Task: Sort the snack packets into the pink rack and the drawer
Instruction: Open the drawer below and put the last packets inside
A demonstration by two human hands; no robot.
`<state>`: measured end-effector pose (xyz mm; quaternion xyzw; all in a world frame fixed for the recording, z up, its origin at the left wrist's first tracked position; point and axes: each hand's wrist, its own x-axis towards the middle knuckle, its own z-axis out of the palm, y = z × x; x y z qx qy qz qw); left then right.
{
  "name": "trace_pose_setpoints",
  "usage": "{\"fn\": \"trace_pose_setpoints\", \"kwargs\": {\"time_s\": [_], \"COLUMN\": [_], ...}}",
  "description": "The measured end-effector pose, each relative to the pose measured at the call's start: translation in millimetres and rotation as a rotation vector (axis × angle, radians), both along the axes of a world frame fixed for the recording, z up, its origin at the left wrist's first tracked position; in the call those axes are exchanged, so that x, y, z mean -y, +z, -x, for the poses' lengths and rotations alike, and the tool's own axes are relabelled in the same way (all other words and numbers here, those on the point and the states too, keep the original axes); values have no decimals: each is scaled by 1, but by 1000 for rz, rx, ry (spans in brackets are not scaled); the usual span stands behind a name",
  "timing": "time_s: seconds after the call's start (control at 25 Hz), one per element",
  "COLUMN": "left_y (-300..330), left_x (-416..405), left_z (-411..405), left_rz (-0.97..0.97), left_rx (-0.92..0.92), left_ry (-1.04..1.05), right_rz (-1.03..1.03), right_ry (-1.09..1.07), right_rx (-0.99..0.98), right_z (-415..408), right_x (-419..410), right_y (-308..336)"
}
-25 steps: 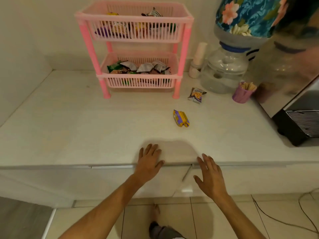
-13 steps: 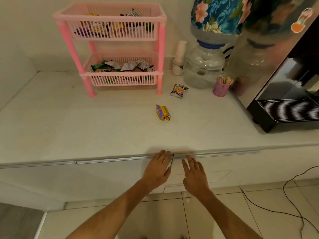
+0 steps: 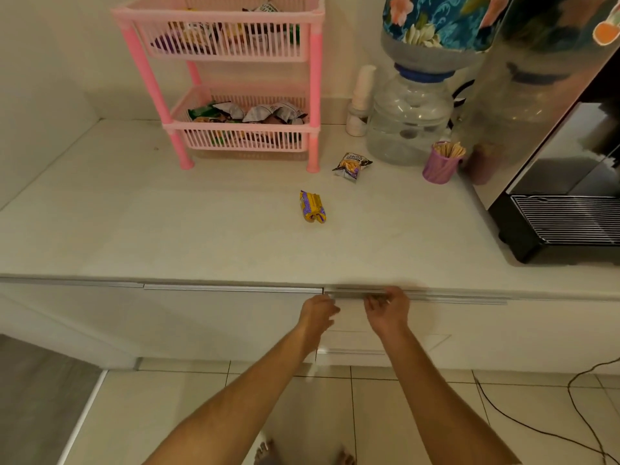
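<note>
both hands are down at the counter's [image 3: 134,229] front edge; the right hand [image 3: 389,312] has its fingers curled up under the metal handle strip [image 3: 419,295] of the drawer [image 3: 385,330], gripping it; the left hand [image 3: 317,313] sits just beside it at nine o'clock, fingers bent in toward the drawer front's left end, but whether it actually grips anything cannot be told; the drawer front lies flush with its neighbours, no gap showing.

up on the counter, a yellow packet [image 3: 312,207] lies loose near the middle, at twelve o'clock from the hands; a white packet [image 3: 352,166] lies past it at one o'clock, just beside the rack's [image 3: 214,15] right front leg; the two are apart, neither touched.

the rack stands at the back, at eleven o'clock from the hands, both tiers already holding packets; at three o'clock from it come a clear jug [image 3: 409,119] under a floral-covered bottle [image 3: 436,18], then a purple cup [image 3: 440,166] of sticks; a black appliance [image 3: 563,226] fills the far right edge; a cable [image 3: 536,427] trails over the floor tiles at four o'clock.
</note>
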<state>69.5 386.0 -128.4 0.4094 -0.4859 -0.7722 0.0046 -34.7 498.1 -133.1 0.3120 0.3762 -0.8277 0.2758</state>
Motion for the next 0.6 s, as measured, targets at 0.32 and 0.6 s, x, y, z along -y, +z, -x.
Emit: {"fn": "trace_pose_setpoints", "kwargs": {"time_s": [0.32,0.6], "left_y": [9,0], "left_x": [-7,-16], "left_z": [1,-28], "left_rz": [-311,507], "left_rx": [16,188], "left_ry": [298,156], "right_rz": [127,-375], "right_ry": [80,479], "right_rx": [36,-236], "right_z": [-7,-57], "right_x": [-40,-97], "right_y": [2,-1]}}
